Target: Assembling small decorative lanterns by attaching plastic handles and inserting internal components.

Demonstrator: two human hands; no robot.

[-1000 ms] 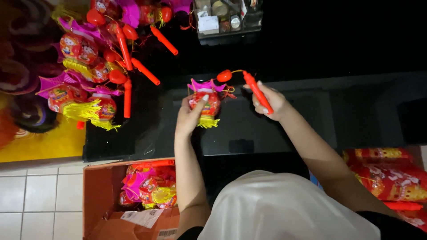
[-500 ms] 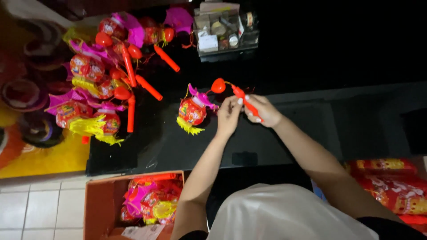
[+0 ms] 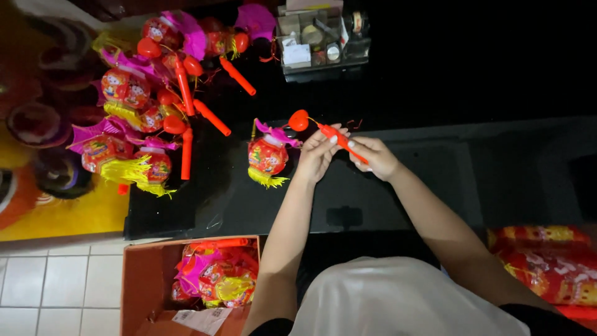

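Both of your hands are on the orange handle stick now: your right hand is wrapped around its lower end, and your left hand pinches it nearer the tip, just below the red heart-shaped knob. The red toy lantern with its pink top and yellow fringe lies on the black bench just to the left of your left hand, apparently tied to the stick by a thin string, though that link is hard to make out. Keep the right-hand grip firm and let the left fingertips do the fine work; I'd judge the tip is the delicate part, so avoid bending it. Watch that the fringe doesn't snag under your wrist. Further left of your hands sits the heap of finished lanterns with their sticks. Below your left elbow, the cardboard box holds more lanterns, and there are red packets beside your right arm.
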